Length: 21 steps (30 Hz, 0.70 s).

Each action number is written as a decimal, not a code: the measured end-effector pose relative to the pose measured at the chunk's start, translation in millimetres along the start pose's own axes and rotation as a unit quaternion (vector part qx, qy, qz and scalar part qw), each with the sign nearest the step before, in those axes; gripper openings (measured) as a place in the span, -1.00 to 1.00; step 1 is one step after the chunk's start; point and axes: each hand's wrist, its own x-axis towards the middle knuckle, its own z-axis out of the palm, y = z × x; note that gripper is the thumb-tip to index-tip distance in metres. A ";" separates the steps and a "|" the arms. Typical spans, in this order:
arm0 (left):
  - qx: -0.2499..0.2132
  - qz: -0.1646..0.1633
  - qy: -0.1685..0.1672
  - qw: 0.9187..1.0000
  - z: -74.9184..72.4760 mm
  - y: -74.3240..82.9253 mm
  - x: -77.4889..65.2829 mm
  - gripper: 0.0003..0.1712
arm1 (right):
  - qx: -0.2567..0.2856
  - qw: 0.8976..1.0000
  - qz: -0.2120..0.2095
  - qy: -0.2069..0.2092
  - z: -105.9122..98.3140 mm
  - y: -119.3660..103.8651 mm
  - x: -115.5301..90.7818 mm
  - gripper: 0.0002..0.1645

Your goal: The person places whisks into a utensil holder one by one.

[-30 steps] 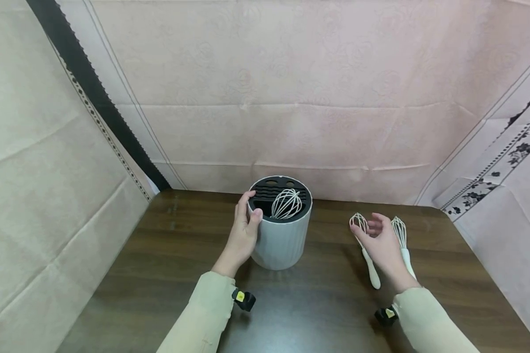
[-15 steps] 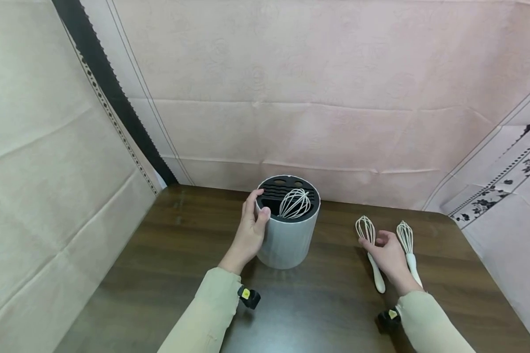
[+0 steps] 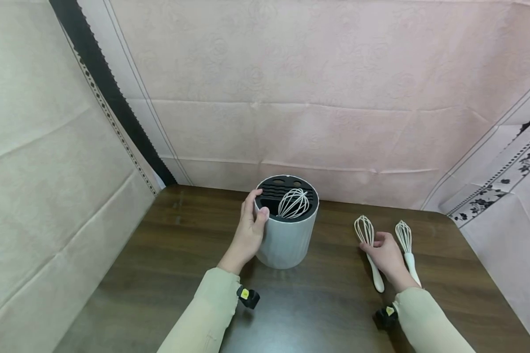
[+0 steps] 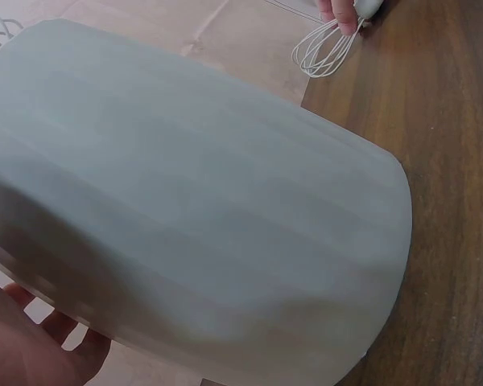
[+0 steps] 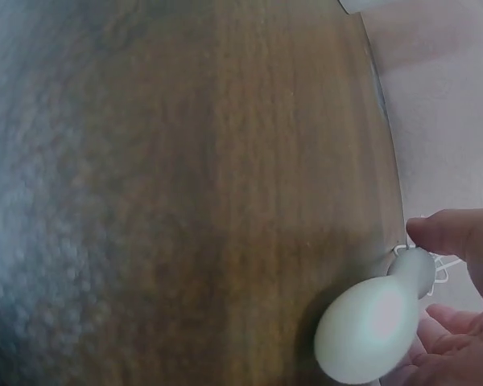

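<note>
My left hand [image 3: 247, 233] holds the side of a white cylindrical utensil holder [image 3: 287, 245] with a black slotted top, its thumb and fingers at the rim. A whisk [image 3: 293, 203] stands in the holder's large opening, wire loops up, its handle hidden inside. Over to the right, my right hand [image 3: 386, 255] pinches a second whisk [image 3: 377, 277] near where the wires meet the white handle. In the right wrist view, the thumb and fingers lie on either side of that whisk's handle [image 5: 366, 330]. Just right of this hand lies a third whisk [image 3: 410, 260].
The brown wooden table [image 3: 313, 304] carries everything. A pale patterned cloth [image 3: 282, 132] hangs along its back edge, and more cloth [image 3: 48, 171] borders the left and right sides. Both wrists wear small black cameras [image 3: 249, 297].
My right hand has come down and back along the whisk from its wires to its neck, and the fingers have closed on it. The left hand keeps its hold on the holder.
</note>
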 end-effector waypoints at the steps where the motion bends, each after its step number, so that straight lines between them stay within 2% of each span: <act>1: 0.000 -0.002 0.001 1.000 -0.1 -0.2 0.0 -0.45 | 0.001 1.000 -0.001 0.000 0.0 0.3 -0.1 -0.10; 13: 0.006 -0.003 0.001 1.000 1.2 -3.0 0.9 -0.44 | 0.027 1.000 0.004 -0.001 -0.1 3.3 -1.4 -0.24; 21: 0.009 -0.003 0.008 1.000 0.8 -3.9 0.8 -0.45 | 0.066 0.998 -0.009 0.004 -3.8 -8.2 -6.2 -0.30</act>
